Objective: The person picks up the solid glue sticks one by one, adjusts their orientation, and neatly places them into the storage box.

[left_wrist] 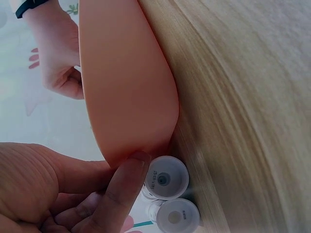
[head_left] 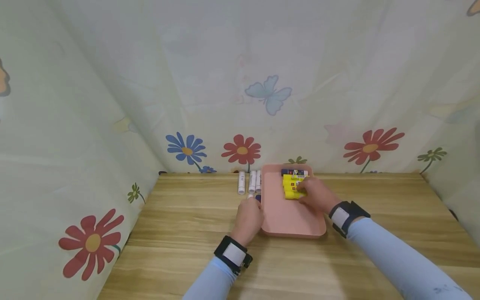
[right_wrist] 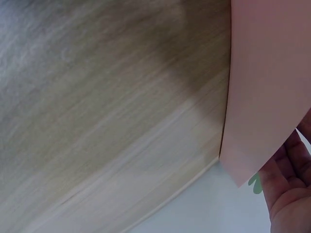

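A pink tray rests on the table. My left hand is at its left side; in the left wrist view, a fingertip lies against the outer wall and another finger goes behind the rim, pinching it. Inside the tray, several yellow glue sticks lie in a column below a navy glue stick. My right hand reaches over the right rim, thumb and fingers about the right ends of the yellow sticks, at the one nearest me. Its fingertips are hidden behind the tray wall in the right wrist view.
White glue sticks stand left of the tray near the table's back edge; the left wrist view shows their round ends close to my fingers. A small navy piece shows above the left hand. A flowered curtain surrounds the wooden table.
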A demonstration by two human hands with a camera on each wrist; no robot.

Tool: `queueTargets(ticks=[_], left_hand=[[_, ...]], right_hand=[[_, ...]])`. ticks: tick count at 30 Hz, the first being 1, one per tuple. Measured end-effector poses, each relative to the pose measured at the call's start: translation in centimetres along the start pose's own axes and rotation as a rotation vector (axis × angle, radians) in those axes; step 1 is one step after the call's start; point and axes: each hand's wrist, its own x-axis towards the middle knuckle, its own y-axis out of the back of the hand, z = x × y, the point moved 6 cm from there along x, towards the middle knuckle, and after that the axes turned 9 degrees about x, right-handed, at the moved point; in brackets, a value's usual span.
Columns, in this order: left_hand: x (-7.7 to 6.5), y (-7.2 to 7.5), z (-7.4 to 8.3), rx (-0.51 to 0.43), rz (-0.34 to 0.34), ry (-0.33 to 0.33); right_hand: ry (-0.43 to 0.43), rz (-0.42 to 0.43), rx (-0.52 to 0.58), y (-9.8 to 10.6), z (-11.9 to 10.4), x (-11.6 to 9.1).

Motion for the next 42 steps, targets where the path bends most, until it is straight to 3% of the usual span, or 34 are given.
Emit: queueTargets(ticks=[6,18,27,32,37,42], left_hand=[[-0.1,0.2,0.2,0.000,0.006,-0.007],[-0.3,0.0,0.1,0.004,0.004,-0.006],[-0.3,0.2,0.1,0.017,0.031,-0.021],[-0.5,0.6,0.3,0.063,0.081,-0.048],[-0.1,0.4,0.3,0.072,0.063,-0.048],[0.1,0.9,0.0,0.086,0.070,-0.052]], right_hand=[[0.014,0.015,0.004,0.3,-0.2,-0.1],[-0.045,-0.047,0.040,-0.1,0.3,-0.6],[-0.041,-0.003,0.065,1.0,-0.1,-1.2],[-0.071,0.025,0.096,2.2,-0.1,-2.4],[-0.154,0.091,0.166,4.5,0.1,-4.5],[-0.179,0.157,0.203,6.7,-0.2,-6.6]])
